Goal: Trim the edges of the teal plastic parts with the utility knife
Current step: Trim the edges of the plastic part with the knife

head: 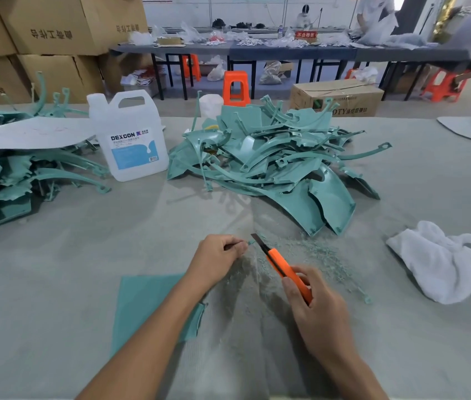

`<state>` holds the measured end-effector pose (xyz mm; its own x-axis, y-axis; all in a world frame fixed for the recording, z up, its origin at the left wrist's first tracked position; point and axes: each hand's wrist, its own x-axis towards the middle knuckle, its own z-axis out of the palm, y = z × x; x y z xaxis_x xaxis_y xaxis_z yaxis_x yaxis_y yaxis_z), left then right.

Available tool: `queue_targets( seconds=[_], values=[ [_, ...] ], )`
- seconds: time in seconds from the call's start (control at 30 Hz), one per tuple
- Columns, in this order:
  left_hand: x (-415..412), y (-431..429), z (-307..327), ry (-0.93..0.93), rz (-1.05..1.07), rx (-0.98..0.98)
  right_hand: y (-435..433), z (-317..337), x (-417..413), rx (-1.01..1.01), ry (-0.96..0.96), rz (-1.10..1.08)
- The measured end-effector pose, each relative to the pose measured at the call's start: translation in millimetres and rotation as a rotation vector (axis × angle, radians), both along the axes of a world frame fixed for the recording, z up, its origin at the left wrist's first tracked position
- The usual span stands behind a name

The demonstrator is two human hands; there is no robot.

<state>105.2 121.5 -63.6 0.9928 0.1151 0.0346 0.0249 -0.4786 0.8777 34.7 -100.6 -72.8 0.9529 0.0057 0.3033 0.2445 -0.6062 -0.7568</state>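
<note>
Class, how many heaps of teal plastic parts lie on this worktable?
2. The left heap lies left of the white jug, partly out of frame; the middle heap sits beyond the utility knife.

The bare left forearm (153,327) and bare right forearm (357,376) reach in from the lower edge, angling toward each other. The left hand (217,259) lies knuckles up, its fingers (238,249) curled and pinching a small teal plastic piece (251,242) at their tips. The right hand (322,316), back toward the camera, grips an orange-handled utility knife (282,265), whose blade points up and left, near the left fingertips.
</note>
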Motion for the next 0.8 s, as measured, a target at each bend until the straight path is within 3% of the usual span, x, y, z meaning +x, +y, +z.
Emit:
queue_targets(
  seconds=[0.27,0.53,0.7,0.8],
  values=[
    [2.1,0.6,-3.5,0.003,-0.008,-0.015,0.1,-3.1,-1.5,-0.123,-0.087,-0.006],
    [-0.4,-1.3,-0.8,-0.019,-0.008,-0.008,-2.9,-3.9,5.8,0.009,-0.023,-0.153],
    [0.4,-1.5,-1.7,-0.018,0.007,-0.035,3.7,-2.9,0.3,-0.065,-0.026,0.003],
    [-1.0,-1.9,-0.7,-0.021,0.001,-0.025,0.8,-4.6,5.8,0.011,-0.015,-0.11]
  ],
)
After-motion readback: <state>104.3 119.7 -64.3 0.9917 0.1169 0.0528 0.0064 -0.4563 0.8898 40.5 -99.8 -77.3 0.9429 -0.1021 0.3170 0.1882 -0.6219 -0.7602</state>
